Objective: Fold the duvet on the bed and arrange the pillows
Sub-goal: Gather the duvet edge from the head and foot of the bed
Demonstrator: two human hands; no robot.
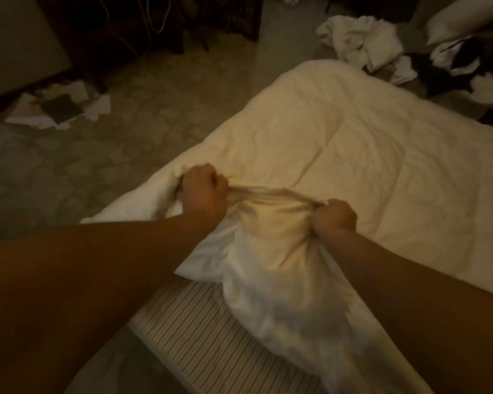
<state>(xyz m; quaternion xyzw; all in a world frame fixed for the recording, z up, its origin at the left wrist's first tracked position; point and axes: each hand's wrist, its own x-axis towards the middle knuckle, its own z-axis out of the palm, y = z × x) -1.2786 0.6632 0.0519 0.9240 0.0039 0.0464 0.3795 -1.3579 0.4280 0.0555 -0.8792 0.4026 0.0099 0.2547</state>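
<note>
- The duvet [367, 155], cream and quilted, lies spread across most of the bed, reaching toward the far end; its near edge is bunched up and lifted between your two hands.
- Your left hand [204, 191] is clenched in a fist around a gathered fold of the duvet's near edge, at the bed's left side.
- Your right hand [335, 216] is also clenched on that same edge, a little to the right, and the fabric between the two fists is pulled into a taut ridge.
- Below your hands, white fabric hangs down toward you; it may be the duvet's underside or a sheet, and the picture does not settle which.
- A bare strip of striped mattress [199, 331] shows beneath that hanging fabric.
- A pillow [461, 21] sits at the top right corner, beyond the bed's far end, near a heap of white cloth [359, 44] and some dark items.
- Papers [60, 109] litter the floor to the left.
- Judged from this, the folding has barely begun: you have the edge gripped but no fold is laid, and the pillows are not yet arranged.
</note>
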